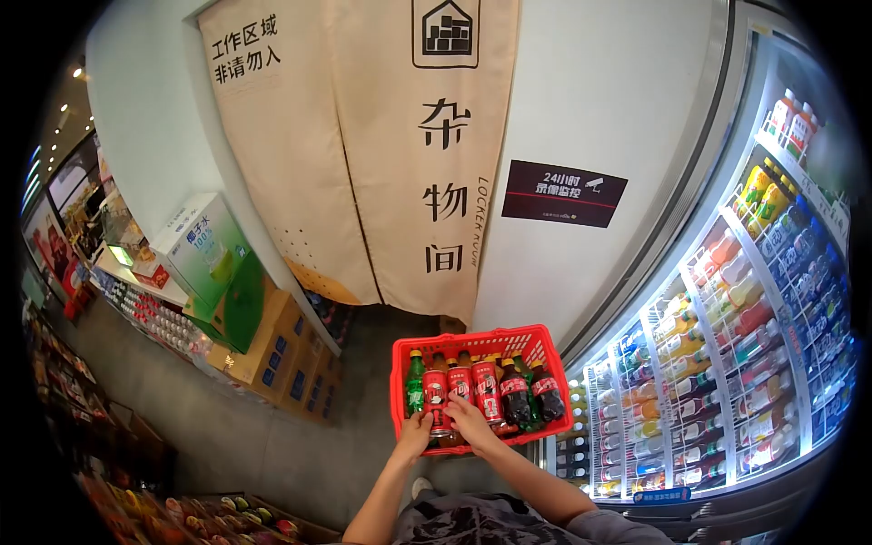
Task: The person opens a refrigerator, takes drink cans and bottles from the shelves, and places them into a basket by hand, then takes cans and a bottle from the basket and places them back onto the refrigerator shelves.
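Observation:
A red plastic basket [398,380] holds several red cans, green bottles and dark cola bottles, packed side by side. My left hand [416,433] is at the basket's near left, its fingers against a red can [436,391]. My right hand [468,421] reaches over the near rim, fingers curled at the cans in the middle. Both hands seem to close on that same can, whose lower part lies between them. A green bottle [415,383] stands just left of it. Dark cola bottles [516,396] fill the right side of the basket.
A lit drinks cooler [718,363] curves along the right. Stacked cartons [282,359] and a green-white box [204,245] stand at left. A beige curtain [409,163] hangs ahead, beside a wall sign [564,193]. Packaged goods [209,522] lie at lower left.

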### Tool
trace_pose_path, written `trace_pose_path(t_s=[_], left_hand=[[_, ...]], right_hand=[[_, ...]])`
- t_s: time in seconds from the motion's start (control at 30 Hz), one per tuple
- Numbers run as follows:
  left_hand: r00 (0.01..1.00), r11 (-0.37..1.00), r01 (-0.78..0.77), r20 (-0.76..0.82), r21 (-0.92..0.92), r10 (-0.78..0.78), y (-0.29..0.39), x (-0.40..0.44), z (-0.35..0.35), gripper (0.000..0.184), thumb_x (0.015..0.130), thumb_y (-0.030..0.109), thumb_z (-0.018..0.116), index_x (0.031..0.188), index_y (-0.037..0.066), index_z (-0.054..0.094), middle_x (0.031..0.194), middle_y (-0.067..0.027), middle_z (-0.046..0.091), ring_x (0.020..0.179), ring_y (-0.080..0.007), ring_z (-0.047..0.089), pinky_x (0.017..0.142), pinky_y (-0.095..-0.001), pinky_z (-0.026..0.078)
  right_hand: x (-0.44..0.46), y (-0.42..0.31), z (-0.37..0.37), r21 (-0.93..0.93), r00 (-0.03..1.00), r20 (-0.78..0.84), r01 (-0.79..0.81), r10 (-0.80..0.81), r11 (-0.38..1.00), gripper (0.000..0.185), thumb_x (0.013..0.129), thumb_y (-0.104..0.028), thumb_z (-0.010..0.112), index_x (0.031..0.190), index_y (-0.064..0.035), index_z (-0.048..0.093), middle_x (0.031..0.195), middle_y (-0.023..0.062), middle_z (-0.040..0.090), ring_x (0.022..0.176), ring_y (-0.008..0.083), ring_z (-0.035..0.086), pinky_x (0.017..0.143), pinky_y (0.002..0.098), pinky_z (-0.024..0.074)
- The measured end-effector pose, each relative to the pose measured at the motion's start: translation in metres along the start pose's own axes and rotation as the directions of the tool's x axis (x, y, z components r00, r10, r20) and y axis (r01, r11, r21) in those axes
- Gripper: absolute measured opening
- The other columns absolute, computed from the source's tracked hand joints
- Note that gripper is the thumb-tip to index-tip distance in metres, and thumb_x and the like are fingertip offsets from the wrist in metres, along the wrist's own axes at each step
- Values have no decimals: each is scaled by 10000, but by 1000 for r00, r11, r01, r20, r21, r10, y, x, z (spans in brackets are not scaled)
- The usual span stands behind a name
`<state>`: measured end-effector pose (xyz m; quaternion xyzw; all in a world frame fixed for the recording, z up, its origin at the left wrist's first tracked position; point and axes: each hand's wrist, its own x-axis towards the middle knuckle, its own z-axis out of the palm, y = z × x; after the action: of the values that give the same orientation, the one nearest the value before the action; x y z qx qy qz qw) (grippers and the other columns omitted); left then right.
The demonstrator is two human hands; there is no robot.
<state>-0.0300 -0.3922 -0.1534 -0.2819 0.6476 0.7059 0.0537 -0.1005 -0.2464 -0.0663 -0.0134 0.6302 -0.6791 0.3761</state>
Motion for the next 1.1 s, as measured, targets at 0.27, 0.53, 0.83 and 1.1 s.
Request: trace_pose_path(t_s=[0.27,0.53,0.83,1.1], left_hand=[[998,989,-28,-66,-143,19,32,-23,0,506,957,360,628,1266,-8,469,1014,-80,628,855,-157,650,755,-297,552],[1000,961,26,9,-276,-24,36,-29,-15,383,969,298,619,1220,28,516,965,-12,621,809,-91,614,719,-248,514],[984,925,-109,91,-364,151,57,-42,-17,405,973,166,596,1327,24,461,914,13,617,814,-47,553,746,-207,461],[917,934,-38,358,-354,173,84,-28,-7,487,950,98,626,1370,21,392,1178,-103,633,1072,-131,588,937,-272,461]], right_hand=[[9,6,-9,-113,999,-7,31,-32,993,632,957,-261,575,1478,9,341,1405,167,496,1216,197,528,980,319,436],[14,11,-4,-302,996,-19,75,-84,950,695,927,-304,670,1468,6,361,1291,162,578,1080,179,599,864,288,504],[6,-19,5,-208,999,48,23,-13,978,642,929,-293,680,1402,59,425,1221,124,609,1068,141,594,870,254,496],[-18,-11,-3,27,938,-227,277,-264,961,579,920,-127,685,1394,77,423,1218,106,619,1081,138,592,903,275,494]])
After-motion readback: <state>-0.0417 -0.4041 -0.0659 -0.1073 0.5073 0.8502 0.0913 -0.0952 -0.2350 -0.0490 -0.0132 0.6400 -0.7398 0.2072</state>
